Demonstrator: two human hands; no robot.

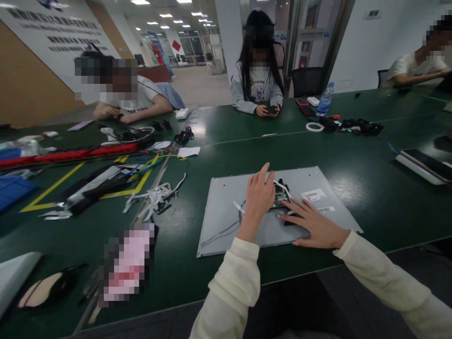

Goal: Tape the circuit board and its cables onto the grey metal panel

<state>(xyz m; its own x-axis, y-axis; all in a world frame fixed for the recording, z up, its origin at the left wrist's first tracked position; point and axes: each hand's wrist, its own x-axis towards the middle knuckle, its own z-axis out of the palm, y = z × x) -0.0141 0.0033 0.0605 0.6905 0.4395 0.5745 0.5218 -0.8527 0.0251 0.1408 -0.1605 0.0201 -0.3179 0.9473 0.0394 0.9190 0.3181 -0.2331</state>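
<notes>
A flat light-grey metal panel lies on the table in front of me, with a small green circuit board at its middle. My left hand is over the board's left side, one finger stretched upward; its fingertips are partly hidden. A white strip curves across the board between my hands. My right hand rests with fingers spread at the board's lower right edge, above a black part. Thin grey wires run from beside my left wrist toward the panel's lower left corner.
Crumpled white strips and a pink-faced item lie to the left. Tools, cables and a red strip are farther left. A water bottle, a white ring and black cables stand beyond. Several people sit around the table.
</notes>
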